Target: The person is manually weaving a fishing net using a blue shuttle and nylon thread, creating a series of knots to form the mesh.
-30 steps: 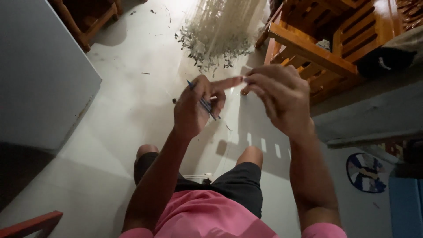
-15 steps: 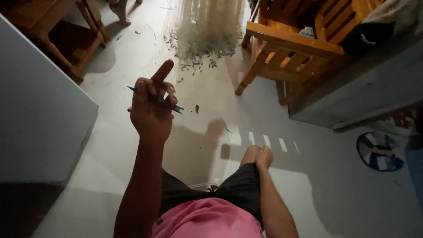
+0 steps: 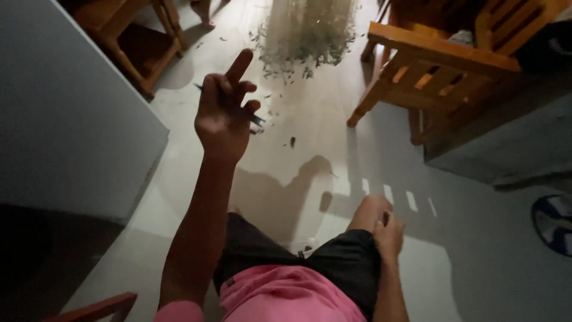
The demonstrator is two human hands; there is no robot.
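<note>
The left hand [image 3: 223, 116] is raised above the floor [image 3: 310, 131], index finger extended upward, the other fingers curled around a thin blue tool [image 3: 256, 119] (possibly tweezers; too small to tell). The tool's long axis crosses the palm from upper left to lower right, tip toward the person's right. The pile of pale strands [image 3: 307, 30] lies ahead, well apart. The right hand [image 3: 388, 235] rests loosely closed on the knee [image 3: 369, 209], holding nothing visible.
</note>
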